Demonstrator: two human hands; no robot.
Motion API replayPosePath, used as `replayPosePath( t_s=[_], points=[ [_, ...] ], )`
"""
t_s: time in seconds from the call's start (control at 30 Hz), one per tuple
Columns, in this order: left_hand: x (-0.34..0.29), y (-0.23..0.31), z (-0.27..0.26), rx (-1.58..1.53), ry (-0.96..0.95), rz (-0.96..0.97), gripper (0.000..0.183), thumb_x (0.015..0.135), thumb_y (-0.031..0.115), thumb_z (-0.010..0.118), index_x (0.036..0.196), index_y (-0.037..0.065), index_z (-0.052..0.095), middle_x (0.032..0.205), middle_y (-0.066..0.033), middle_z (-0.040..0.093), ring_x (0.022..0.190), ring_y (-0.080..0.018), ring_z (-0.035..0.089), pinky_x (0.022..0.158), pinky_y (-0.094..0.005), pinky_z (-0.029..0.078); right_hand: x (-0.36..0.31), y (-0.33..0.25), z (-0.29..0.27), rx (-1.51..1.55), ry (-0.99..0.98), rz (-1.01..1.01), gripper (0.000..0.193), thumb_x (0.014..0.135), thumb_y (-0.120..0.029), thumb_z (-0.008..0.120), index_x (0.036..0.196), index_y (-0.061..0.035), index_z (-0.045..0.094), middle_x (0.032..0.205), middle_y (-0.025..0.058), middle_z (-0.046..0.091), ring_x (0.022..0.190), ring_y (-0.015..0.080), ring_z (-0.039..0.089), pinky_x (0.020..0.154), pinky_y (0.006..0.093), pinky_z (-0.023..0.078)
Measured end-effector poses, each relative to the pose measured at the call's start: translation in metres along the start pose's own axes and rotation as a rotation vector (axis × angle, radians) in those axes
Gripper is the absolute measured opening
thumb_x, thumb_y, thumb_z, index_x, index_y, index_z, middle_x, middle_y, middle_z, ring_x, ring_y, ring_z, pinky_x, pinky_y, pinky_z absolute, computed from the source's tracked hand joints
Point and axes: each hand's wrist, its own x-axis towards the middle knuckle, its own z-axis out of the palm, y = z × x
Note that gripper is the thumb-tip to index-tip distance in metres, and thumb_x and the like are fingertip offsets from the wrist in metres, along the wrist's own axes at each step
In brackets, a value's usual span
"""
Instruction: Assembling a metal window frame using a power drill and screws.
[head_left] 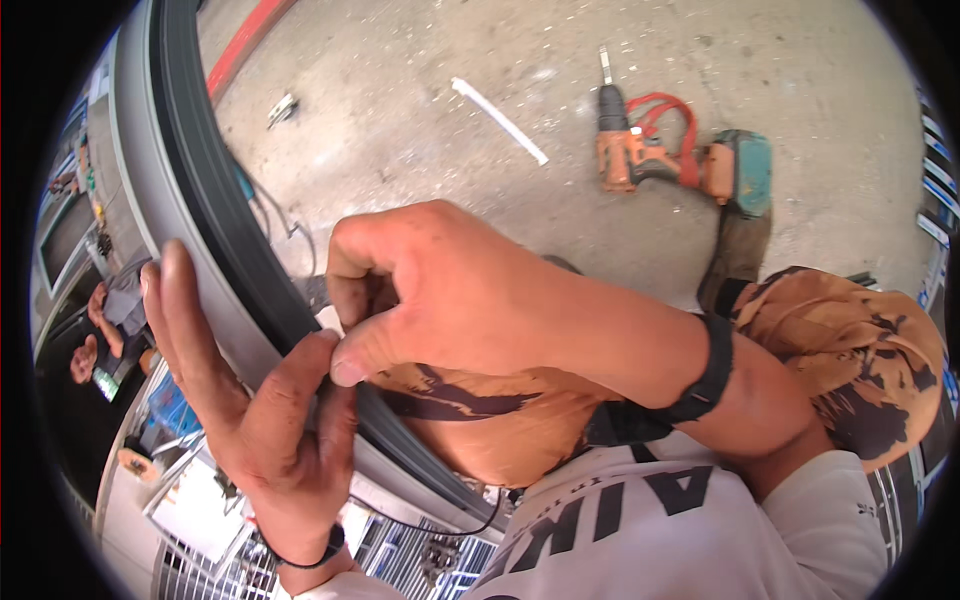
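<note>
Left hand (270, 440) and right hand (450, 290) are meeting at pinched fingertips over the grey-black frame (228, 230) at left — if gripping something, I cannot tell — and a loosening pinch could be dropping any hidden piece.

A workshop is indicated by the stained, debris-flecked concrete floor (390, 130), where a cordless drill (616, 158) is laid. A long metal bar (136, 140) is seen close by; stacked strips (938, 188) are noted at right.

Frame (133, 130): smooth grey metal | black strip (195, 160): matt (rubbery-looking) | floor (400, 150): rough concrete | trousers (840, 350): cloth
</note>
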Motion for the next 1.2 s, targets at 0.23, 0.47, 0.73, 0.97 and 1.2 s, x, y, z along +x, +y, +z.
replayPosePath(
  t_s=[0.23, 0.47, 0.73, 0.97, 1.2],
  points=[
    [0.001, 0.003, 0.000, -0.058, -0.042, -0.118, 0.016, 0.065, -0.002, 0.064, 0.079, 0.003, 0.069, 0.150, -0.0225, 0.038, 0.146, -0.0422, 0.019, 0.117, -0.0514, 0.012, -0.015, 0.050, -0.093, -0.796, 0.702, 0.073, 0.036, 0.077, -0.015, 0.072, 0.110, -0.0044, 0.061, 0.102, 0.0136, 0.067, 0.091, 0.0249, 0.066, 0.079, 0.0363, 0.053],
    [0.006, -0.001, 0.003, -0.288, -0.038, -0.165, 0.021, 0.063, -0.007, 0.063, 0.080, 0.003, 0.068, 0.145, -0.0195, 0.044, 0.141, -0.0391, 0.032, 0.115, -0.0464, 0.022, -0.098, 0.154, -0.163, -1.681, 0.461, 0.697, 0.076, 0.078, -0.006, 0.065, 0.145, -0.0106, 0.029, 0.117, 0.0216, 0.055, 0.115, 0.0382, 0.054, 0.089, 0.0488, 0.047],
    [0.003, -0.007, 0.012, -0.205, -0.056, -0.081, 0.022, 0.064, -0.007, 0.067, 0.083, 0.004, 0.068, 0.138, -0.0153, 0.050, 0.128, -0.0358, 0.045, 0.107, -0.0429, 0.034, -0.088, 0.079, -0.138, -1.386, 0.490, 0.590, 0.079, 0.076, -0.012, 0.073, 0.145, -0.0146, 0.035, 0.117, 0.0166, 0.062, 0.107, 0.0308, 0.063, 0.087, 0.0387, 0.051],
    [-0.007, -0.010, 0.009, -0.287, 0.004, -0.079, 0.024, 0.063, -0.009, 0.068, 0.084, 0.003, 0.067, 0.133, -0.0144, 0.052, 0.119, -0.0357, 0.047, 0.102, -0.0424, 0.036, -0.125, -0.019, -0.043, -1.129, 0.341, -0.077, 0.064, 0.072, -0.013, 0.076, 0.131, -0.0070, 0.054, 0.113, 0.0128, 0.067, 0.101, 0.0257, 0.066, 0.088, 0.0332, 0.052],
    [-0.005, -0.012, 0.006, -0.308, 0.012, -0.047, 0.023, 0.064, -0.008, 0.068, 0.084, 0.002, 0.067, 0.134, -0.0149, 0.052, 0.120, -0.0375, 0.047, 0.102, -0.0430, 0.037, -0.158, -0.075, 0.001, -0.636, 0.436, 0.044, 0.038, 0.072, -0.020, 0.080, 0.103, -0.0030, 0.067, 0.096, 0.0080, 0.070, 0.085, 0.0219, 0.067, 0.074, 0.0327, 0.053]
  ],
)
